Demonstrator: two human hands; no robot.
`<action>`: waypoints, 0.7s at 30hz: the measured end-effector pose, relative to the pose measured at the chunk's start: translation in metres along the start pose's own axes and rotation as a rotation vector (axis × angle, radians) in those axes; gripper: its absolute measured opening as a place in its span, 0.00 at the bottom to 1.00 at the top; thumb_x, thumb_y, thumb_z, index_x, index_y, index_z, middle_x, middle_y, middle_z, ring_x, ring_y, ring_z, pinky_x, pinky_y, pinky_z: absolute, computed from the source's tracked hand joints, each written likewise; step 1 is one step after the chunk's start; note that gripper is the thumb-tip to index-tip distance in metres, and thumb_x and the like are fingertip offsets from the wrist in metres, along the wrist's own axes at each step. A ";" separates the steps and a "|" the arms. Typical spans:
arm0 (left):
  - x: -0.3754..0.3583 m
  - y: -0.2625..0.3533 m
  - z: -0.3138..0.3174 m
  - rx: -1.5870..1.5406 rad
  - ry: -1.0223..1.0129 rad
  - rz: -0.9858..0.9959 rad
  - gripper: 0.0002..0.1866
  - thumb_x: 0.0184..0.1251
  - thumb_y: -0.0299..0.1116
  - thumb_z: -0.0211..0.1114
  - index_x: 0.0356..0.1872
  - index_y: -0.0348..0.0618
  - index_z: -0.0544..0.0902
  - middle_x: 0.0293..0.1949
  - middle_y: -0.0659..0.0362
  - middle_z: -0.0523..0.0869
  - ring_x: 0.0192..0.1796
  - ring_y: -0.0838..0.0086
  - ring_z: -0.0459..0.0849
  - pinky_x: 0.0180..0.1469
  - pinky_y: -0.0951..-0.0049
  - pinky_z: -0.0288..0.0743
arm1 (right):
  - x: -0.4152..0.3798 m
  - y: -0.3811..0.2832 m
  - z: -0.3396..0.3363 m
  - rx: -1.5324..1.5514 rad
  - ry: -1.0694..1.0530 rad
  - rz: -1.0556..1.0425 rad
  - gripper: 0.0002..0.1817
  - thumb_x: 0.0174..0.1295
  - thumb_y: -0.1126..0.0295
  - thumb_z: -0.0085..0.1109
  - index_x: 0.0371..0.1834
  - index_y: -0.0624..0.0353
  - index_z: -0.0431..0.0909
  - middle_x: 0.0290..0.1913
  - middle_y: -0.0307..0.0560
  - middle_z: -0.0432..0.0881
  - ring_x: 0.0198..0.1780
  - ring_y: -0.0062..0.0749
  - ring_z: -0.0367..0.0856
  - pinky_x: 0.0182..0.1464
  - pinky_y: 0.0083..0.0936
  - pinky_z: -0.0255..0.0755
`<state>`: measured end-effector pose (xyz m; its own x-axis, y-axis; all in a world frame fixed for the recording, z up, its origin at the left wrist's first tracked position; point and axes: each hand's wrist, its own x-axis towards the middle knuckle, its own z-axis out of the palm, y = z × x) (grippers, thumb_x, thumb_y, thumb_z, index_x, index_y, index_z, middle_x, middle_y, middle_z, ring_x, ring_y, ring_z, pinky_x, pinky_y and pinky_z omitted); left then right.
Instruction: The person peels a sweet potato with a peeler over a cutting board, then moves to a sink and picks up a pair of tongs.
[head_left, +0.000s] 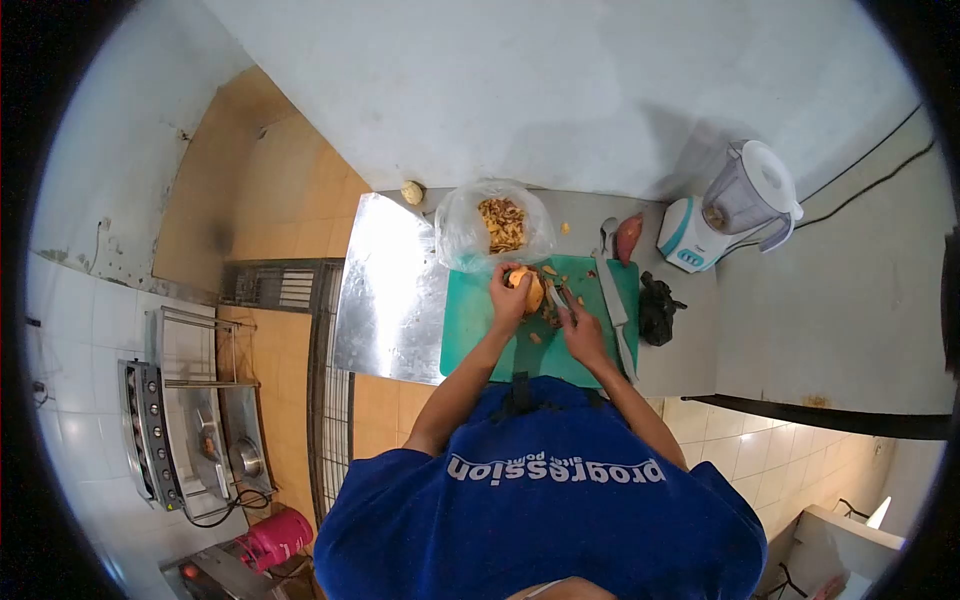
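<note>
My left hand [508, 300] is closed around a peeled, orange-fleshed sweet potato [530, 286] above the green cutting board [470, 335]. Just to its right, my right hand [580, 328] grips a small peeler [559, 296], its head close to the sweet potato; fine detail of the tool is too small to make out. Scraps of peel [549, 312] lie on the board under and between both hands. A large knife [609, 292] rests along the board's right side. Behind the board, an open clear plastic bag [455, 225] holds a heap of yellow-brown pieces [503, 225].
A red-skinned sweet potato [628, 238] and a spoon [608, 230] lie behind the board at right. A black plastic bag [657, 310] sits beside it, with a blender [730, 205] farther right. A pale round item [412, 192] stands at the table's back left.
</note>
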<state>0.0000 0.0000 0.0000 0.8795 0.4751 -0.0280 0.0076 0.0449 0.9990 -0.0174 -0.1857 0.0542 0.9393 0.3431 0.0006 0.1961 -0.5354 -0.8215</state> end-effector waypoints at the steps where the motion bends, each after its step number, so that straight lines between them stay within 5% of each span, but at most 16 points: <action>1: -0.001 -0.001 0.001 -0.050 0.001 0.046 0.16 0.70 0.29 0.63 0.56 0.39 0.77 0.49 0.55 0.83 0.48 0.71 0.83 0.54 0.70 0.76 | 0.002 -0.006 -0.003 -0.012 -0.035 0.063 0.28 0.75 0.58 0.51 0.77 0.47 0.65 0.36 0.60 0.86 0.33 0.44 0.87 0.41 0.37 0.78; 3: 0.001 0.001 0.019 -0.132 0.002 0.107 0.15 0.70 0.29 0.63 0.55 0.38 0.78 0.47 0.56 0.82 0.47 0.71 0.82 0.53 0.70 0.76 | 0.011 -0.005 -0.022 -0.053 -0.059 0.110 0.27 0.74 0.60 0.51 0.76 0.47 0.66 0.43 0.65 0.85 0.36 0.45 0.88 0.42 0.37 0.77; 9: -0.003 0.000 0.001 -0.177 -0.201 0.055 0.13 0.78 0.32 0.52 0.53 0.37 0.79 0.46 0.58 0.83 0.50 0.72 0.82 0.54 0.71 0.75 | 0.007 -0.002 -0.010 -0.057 0.043 -0.031 0.27 0.74 0.62 0.52 0.75 0.48 0.67 0.36 0.61 0.86 0.30 0.47 0.85 0.39 0.37 0.76; 12: 0.001 0.002 0.008 0.079 -0.259 0.263 0.12 0.79 0.30 0.50 0.50 0.37 0.81 0.48 0.55 0.83 0.51 0.72 0.82 0.54 0.70 0.75 | 0.005 -0.008 -0.010 -0.071 -0.061 0.065 0.27 0.73 0.61 0.53 0.75 0.49 0.67 0.33 0.61 0.85 0.30 0.49 0.85 0.38 0.38 0.76; 15: -0.001 -0.003 0.013 0.099 -0.165 0.285 0.11 0.79 0.32 0.51 0.46 0.37 0.81 0.45 0.55 0.85 0.48 0.72 0.83 0.53 0.71 0.76 | 0.005 -0.016 -0.004 -0.069 -0.067 0.046 0.27 0.73 0.61 0.53 0.75 0.51 0.67 0.31 0.60 0.85 0.29 0.48 0.84 0.37 0.38 0.75; 18: -0.003 0.001 0.011 -0.118 -0.051 0.064 0.09 0.76 0.31 0.58 0.43 0.36 0.82 0.42 0.53 0.86 0.44 0.71 0.84 0.51 0.70 0.76 | 0.002 -0.015 0.009 -0.089 -0.044 -0.063 0.27 0.73 0.61 0.53 0.75 0.50 0.68 0.29 0.58 0.84 0.29 0.49 0.84 0.37 0.39 0.75; 21: 0.000 0.018 0.005 0.019 0.039 0.023 0.07 0.73 0.30 0.62 0.40 0.36 0.80 0.39 0.53 0.88 0.40 0.72 0.85 0.47 0.71 0.77 | 0.003 -0.022 0.011 -0.104 -0.082 -0.059 0.28 0.72 0.56 0.54 0.74 0.46 0.68 0.33 0.60 0.85 0.34 0.56 0.84 0.40 0.48 0.76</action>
<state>0.0027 -0.0034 0.0181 0.8605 0.5093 -0.0060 -0.0031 0.0171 0.9998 -0.0224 -0.1645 0.0662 0.8999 0.4360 -0.0029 0.2826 -0.5882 -0.7577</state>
